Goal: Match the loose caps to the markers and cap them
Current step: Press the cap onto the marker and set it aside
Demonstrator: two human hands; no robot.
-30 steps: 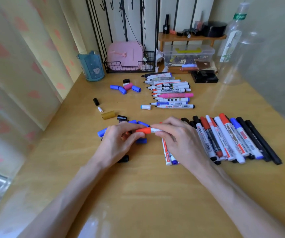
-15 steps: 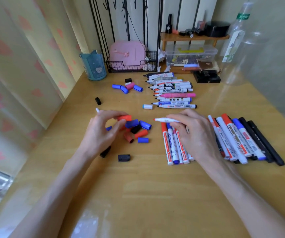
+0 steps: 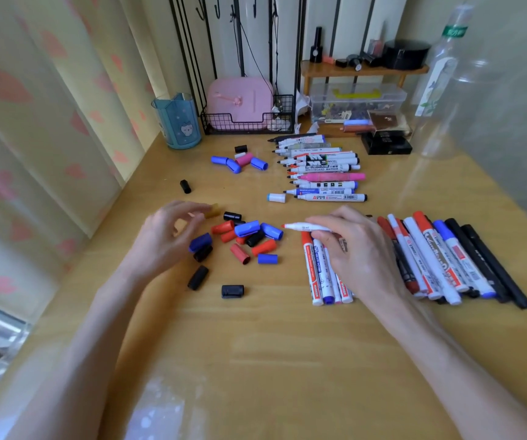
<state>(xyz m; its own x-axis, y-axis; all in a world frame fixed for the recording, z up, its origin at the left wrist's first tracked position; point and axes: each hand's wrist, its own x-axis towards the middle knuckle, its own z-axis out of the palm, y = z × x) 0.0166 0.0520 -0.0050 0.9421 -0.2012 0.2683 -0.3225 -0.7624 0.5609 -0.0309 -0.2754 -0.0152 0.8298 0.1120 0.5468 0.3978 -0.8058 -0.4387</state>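
Right hand (image 3: 357,249) grips marker (image 3: 306,227) crosswise, tip left.

Legible print, far row of uncapped pens on the worktop (image 3: 255,344):

- The white-barrelled marker with black end (image 3: 320,168) reads "WHITEBOARD MARKER" in black.
- The white barrel just beyond it (image 3: 315,160) bears large black block lettering, apparently "M".
- The nearest white marker of that row (image 3: 332,197) carries a red logo and a barcode; the wording is not readable.

At far right, the green label on the clear plastic bottle (image 3: 454,30) is illegible. Print on the near row of capped markers (image 3: 430,258) is too blurred to read.
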